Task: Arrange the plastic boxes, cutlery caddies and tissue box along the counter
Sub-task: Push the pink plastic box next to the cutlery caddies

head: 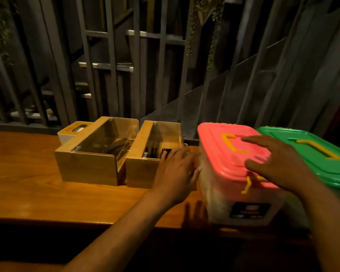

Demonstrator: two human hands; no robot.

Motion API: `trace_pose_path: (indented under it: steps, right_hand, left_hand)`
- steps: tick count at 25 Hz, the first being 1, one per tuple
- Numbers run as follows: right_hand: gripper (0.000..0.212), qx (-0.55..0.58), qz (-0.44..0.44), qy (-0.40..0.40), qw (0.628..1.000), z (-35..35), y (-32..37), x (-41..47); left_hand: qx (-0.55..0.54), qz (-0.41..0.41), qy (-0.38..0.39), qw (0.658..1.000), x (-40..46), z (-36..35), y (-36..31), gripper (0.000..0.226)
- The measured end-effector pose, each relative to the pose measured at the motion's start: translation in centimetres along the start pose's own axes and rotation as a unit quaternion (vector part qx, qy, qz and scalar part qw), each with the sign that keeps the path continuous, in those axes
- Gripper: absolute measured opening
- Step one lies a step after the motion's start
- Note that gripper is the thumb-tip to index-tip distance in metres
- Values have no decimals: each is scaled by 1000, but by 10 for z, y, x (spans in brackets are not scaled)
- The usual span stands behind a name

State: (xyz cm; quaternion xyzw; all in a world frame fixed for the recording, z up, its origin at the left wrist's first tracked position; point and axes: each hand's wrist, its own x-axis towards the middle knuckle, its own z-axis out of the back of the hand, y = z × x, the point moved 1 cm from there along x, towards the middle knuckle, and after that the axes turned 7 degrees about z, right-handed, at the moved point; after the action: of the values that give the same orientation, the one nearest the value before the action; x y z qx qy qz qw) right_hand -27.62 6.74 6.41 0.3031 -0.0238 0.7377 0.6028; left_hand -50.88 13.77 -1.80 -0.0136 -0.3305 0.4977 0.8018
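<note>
On the wooden counter (28, 183), left to right: white tissue box (70, 133), two wooden cutlery caddies (92, 152) (clear lids), left hand (177, 171) open beside the pink-lidded plastic box (234, 173), right hand (279, 163) spread on it, green-lidded box (322, 154).

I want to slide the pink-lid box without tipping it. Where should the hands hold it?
Probably low on its two short side walls, one hand from each side. The pink-lid box is tall, its yellow handle lies flat, and the green-lid box crowds its right side.
</note>
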Motion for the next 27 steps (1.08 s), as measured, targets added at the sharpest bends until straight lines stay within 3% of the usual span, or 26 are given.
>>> trace_pose_path:
  steps: [3, 5, 8, 11, 20, 27]
  right_hand:
    - [105, -5, -65, 168, 984, 23, -56, -20]
    - [121, -62, -16, 212, 975, 15, -81, -25]
    - [102, -160, 90, 141, 973, -4, -95, -27]
    - [87, -138, 129, 72, 979, -12, -99, -22]
    - [85, -124, 139, 97, 978, -27, -105, 6]
    - [83, -135, 125, 83, 979, -38, -109, 30]
  left_hand:
    - [-22, 4, -4, 1000, -2, -20, -60, 53]
    - [-13, 21, 15, 1000, -7, -38, -94, 59]
    - [-9, 51, -20, 998, -11, -49, -111, 63]
    - [12, 50, -65, 997, -9, -53, -106, 61]
    - [27, 84, -102, 991, 13, -69, -98, 56]
    - [23, 90, -80, 992, 39, -77, -78, 57]
